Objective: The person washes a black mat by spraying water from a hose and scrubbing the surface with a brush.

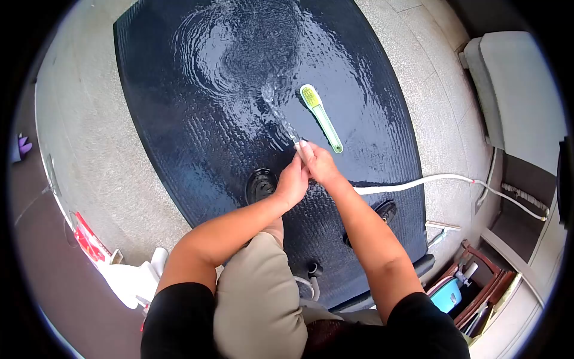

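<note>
Both of my hands are closed around the end of a white hose [412, 183], in front of me over a wet black ribbed mat [173, 113]. My right hand [320, 164] grips near the tip, its thumb lying along the hose. Just below it, my left hand [292, 183] wraps the hose, and its fingers are partly hidden. A stream of water [282, 116] shoots forward from the tip and spreads over the mat. Right of the stream lies a scrub brush [323, 119] with yellow-green bristles and a pale green handle, touched by neither hand.
Pale stone floor [84, 113] borders the mat. My feet in black footwear [261, 184] stand on it. The hose trails right toward a wall recess. At lower right are a squeegee [443, 227] and a blue basin [446, 295]; a white object [128, 281] sits at lower left.
</note>
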